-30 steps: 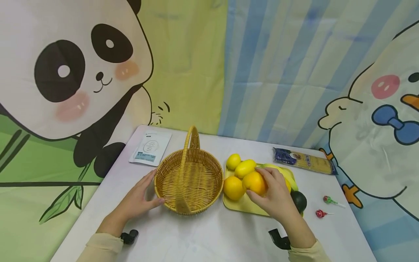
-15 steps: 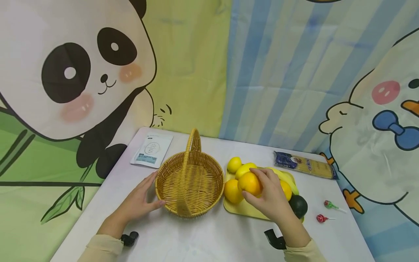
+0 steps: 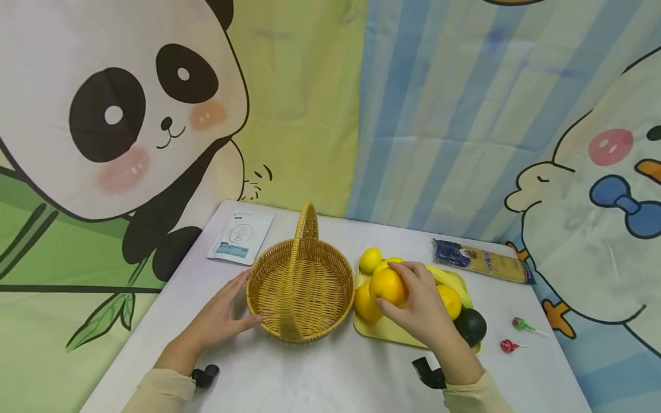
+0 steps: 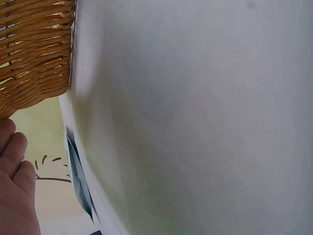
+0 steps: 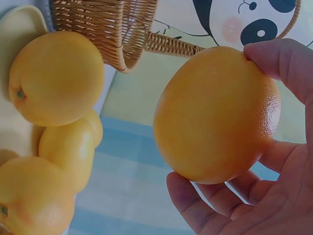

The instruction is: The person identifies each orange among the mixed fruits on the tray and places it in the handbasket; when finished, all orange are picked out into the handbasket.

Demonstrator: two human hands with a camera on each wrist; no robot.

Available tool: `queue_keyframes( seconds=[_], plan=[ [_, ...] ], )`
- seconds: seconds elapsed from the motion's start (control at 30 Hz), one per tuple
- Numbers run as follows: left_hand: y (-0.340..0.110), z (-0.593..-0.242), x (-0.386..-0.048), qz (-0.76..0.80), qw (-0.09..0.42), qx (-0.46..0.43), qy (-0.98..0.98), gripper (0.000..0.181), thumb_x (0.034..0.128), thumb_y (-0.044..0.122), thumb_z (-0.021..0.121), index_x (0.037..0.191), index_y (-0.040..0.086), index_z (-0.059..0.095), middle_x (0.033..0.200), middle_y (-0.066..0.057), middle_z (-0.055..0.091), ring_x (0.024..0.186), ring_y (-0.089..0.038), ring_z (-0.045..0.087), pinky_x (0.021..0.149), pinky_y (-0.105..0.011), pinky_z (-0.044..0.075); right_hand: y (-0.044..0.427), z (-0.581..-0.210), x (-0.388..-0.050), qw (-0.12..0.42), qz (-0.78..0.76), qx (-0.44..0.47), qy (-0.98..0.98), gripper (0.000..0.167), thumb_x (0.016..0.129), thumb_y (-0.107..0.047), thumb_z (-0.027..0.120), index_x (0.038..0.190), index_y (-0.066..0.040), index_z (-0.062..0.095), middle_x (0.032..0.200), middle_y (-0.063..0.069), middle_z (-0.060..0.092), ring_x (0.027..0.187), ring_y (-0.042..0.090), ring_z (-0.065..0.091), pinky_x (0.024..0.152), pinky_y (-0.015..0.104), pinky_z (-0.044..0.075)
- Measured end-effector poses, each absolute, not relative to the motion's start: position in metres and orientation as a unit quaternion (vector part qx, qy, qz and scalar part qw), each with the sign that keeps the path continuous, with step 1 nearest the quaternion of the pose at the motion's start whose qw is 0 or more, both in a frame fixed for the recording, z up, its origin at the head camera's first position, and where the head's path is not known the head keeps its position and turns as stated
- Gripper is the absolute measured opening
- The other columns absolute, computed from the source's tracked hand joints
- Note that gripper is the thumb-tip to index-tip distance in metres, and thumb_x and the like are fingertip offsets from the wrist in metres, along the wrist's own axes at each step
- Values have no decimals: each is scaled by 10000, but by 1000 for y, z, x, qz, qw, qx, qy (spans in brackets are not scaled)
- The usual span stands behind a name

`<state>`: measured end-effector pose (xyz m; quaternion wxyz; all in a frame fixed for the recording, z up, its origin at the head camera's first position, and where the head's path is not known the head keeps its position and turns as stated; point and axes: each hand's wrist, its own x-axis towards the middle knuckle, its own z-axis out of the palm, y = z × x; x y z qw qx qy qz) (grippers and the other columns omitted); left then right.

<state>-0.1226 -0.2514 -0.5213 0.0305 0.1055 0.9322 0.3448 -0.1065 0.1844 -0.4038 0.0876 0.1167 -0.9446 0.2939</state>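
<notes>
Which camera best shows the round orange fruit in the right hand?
The right wrist view: the round orange fruit appears large and mostly uncovered. The head view shows it smaller; the left wrist view not at all.

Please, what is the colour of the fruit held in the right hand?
The fruit is yellowish orange, seen best in the right wrist view.

Orange in right fingers

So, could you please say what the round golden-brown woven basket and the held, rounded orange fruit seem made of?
Basket: probably rattan or plastic imitation, faintly glossy, judging by interlaced strands. Held orange fruit: real peel or moulded plastic, uncertain; its glossy, dimpled skin suits both.
</notes>
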Motion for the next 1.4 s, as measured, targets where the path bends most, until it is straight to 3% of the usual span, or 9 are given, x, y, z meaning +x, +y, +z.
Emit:
queue_keyframes(
  seconds=[1.4],
  plan=[
    [-250, -519, -121, 356, 29, 102, 929, 1177, 804, 624, 830, 1695, 239, 164, 1746, -131, 241, 1586, -456, 261, 1222, -721, 297, 143, -396, -124, 88, 288, 179, -937, 751, 795, -349, 890, 1462, -174, 591, 1393, 61, 536, 1288, 276, 498, 975, 455, 563]
  ],
)
